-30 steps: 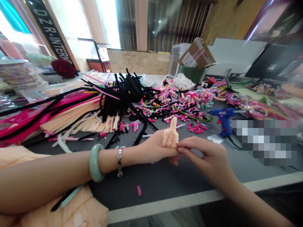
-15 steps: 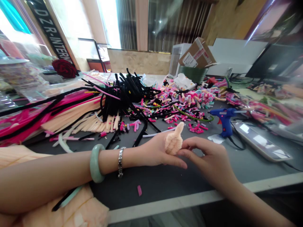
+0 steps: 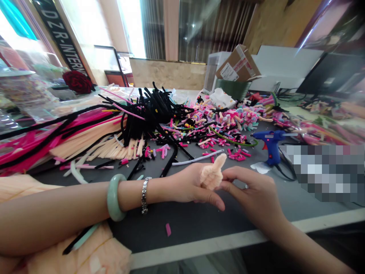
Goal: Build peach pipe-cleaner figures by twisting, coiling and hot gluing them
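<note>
A small peach piece of coiled chenille stem [image 3: 211, 179], with a short stub pointing up and right, sits between my hands above the grey table. My left hand [image 3: 185, 184] holds it from the left; the thumb stands away from it and the other fingers are hidden behind the piece. With thumb and forefinger, my right hand [image 3: 253, 190] pinches its right edge. A lilac chenille stem [image 3: 196, 158] lies on the table just beyond my left hand. A pink snippet [image 3: 168, 229] lies nearer the table's front edge.
A blue glue gun [image 3: 270, 146] stands at right, its red light on. Behind are black stems [image 3: 154, 110], cut peach stems [image 3: 119, 146] and a heap of pink pieces [image 3: 228, 114]. Peach bundles [image 3: 94, 247] lie under my left forearm. A cardboard box [image 3: 238, 64] sits at the back.
The peach piece has tilted and shifted slightly right and down, its stub leaning further right. My left thumb has dropped away from it a little. The right hand keeps its pinch.
</note>
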`<state>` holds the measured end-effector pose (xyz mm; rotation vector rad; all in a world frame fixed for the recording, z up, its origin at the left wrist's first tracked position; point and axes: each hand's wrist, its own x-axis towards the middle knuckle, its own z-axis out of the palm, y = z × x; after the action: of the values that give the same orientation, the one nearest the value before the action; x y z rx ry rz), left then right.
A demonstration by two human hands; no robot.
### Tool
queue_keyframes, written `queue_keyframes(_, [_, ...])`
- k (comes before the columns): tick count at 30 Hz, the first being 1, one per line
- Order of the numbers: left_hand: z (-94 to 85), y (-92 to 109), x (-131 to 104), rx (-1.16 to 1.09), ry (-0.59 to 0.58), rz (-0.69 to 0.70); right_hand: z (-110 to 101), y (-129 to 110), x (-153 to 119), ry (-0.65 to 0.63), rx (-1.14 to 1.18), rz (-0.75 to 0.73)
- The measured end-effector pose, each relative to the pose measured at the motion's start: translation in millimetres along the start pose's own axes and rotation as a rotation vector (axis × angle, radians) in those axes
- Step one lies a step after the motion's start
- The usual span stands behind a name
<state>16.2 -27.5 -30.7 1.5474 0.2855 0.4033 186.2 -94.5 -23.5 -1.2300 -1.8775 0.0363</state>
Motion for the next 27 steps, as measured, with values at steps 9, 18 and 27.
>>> queue_keyframes(9, [0.6,4.3,-0.9,0.25,0.03,0.105,0.6,0.7,0.2,0.008,0.003,-0.067])
queue_keyframes(18, [0.2,4.2,-2.7,0.377,0.061,0.172,-6.4,9.3,4.4,-0.183,0.102,-0.221])
queue_keyframes(27, [-2.5,6.4,-10.0,0.817,0.15,0.249,-5.4,7.0,-3.6,0.04,0.139,-0.208])
